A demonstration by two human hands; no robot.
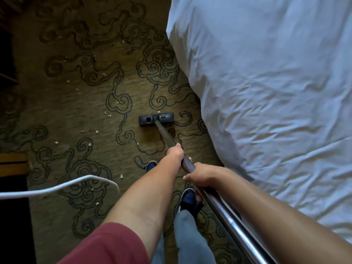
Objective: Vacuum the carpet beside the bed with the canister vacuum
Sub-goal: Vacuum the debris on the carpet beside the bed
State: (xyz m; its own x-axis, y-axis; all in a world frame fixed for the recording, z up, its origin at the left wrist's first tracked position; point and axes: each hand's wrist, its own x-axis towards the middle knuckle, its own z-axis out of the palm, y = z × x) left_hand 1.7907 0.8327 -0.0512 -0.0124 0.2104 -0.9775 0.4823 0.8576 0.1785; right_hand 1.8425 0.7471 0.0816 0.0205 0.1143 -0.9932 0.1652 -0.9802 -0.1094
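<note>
The vacuum's metal wand (224, 212) runs from the lower right up to a dark floor head (156, 119) lying flat on the olive carpet (80, 111) with dark swirl patterns. My left hand (176, 152) is shut on the wand farther down its length, toward the head. My right hand (202, 176) is shut on the wand closer to me. The floor head sits a short way left of the bed (266, 92) with its white duvet. Small pale scraps (109, 116) lie scattered on the carpet left of the head. The canister is out of view.
A white cord (57, 187) curves across the carpet at the lower left. Dark wooden furniture (11, 164) stands along the left edge. My feet in dark shoes (187, 199) stand on the carpet under my arms.
</note>
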